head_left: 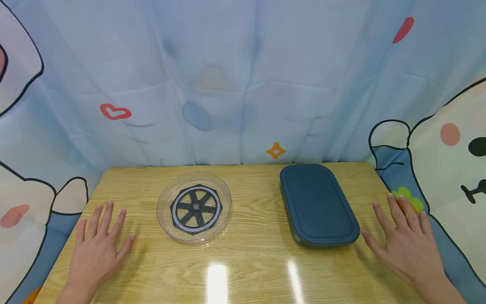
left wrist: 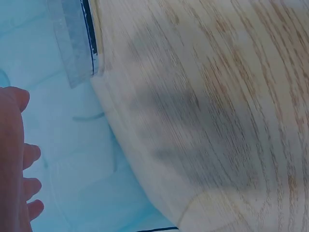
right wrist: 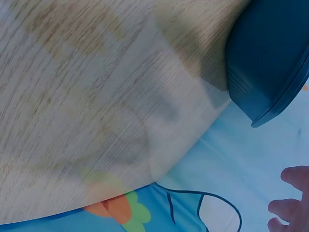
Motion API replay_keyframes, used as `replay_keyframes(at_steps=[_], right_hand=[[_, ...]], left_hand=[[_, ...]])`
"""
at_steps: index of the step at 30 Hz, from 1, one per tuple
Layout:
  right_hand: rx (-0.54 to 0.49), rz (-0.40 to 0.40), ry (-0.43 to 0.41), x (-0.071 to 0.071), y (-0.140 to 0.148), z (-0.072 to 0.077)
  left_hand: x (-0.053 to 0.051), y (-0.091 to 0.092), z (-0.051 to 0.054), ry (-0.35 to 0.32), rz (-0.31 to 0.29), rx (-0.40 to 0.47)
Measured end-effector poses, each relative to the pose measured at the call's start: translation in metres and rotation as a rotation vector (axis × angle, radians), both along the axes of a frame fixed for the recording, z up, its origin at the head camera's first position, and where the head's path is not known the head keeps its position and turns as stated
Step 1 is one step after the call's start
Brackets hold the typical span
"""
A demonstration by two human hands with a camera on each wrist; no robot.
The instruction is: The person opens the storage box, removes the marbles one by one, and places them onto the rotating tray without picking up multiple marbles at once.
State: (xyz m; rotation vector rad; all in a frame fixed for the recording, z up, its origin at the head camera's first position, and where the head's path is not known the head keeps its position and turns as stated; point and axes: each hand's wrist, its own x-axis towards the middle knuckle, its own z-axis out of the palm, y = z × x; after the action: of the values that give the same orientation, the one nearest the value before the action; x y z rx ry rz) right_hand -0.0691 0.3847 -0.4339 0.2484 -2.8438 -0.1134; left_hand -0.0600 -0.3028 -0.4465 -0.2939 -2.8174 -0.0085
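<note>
My left hand (head_left: 96,251) is spread flat over the left side of the wooden table (head_left: 250,202), fingers straight, holding nothing. To its right lies a clear round dish (head_left: 165,223) with a black six-spoked wheel with a grey ring (head_left: 196,207) inside it. On the right side, my right hand (head_left: 408,242) is spread with straight fingers and grips nothing. Just left of its thumb stands a rectangular container (head_left: 319,204) with a dark blue lid; its contents are hidden. The right wrist view shows this container (right wrist: 270,58) near the table's edge, apart from the fingertips (right wrist: 285,210).
A light blue curtain (head_left: 212,84) with cartoon figures hangs behind the table and down both sides. Bare wood lies between the dish and the container. Two bright light reflections show at the table's front.
</note>
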Motion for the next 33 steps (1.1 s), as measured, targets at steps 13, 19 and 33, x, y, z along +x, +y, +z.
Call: replay_keyframes(at_steps=[13, 19, 33], right_hand=[[-0.074, 0.129, 0.152, -0.004, -0.006, -0.003], [-0.131, 0.224, 0.286, -0.007, -0.018, -0.004], [-0.195, 0.315, 0.276, -0.011, -0.063, -0.014]], left_hand=[[0.0, 0.004, -0.001, 0.027, 0.021, 0.054], [0.001, 0.014, 0.002, -0.093, 0.117, 0.205], [-0.012, 0.044, -0.008, -0.241, 0.146, 0.678]])
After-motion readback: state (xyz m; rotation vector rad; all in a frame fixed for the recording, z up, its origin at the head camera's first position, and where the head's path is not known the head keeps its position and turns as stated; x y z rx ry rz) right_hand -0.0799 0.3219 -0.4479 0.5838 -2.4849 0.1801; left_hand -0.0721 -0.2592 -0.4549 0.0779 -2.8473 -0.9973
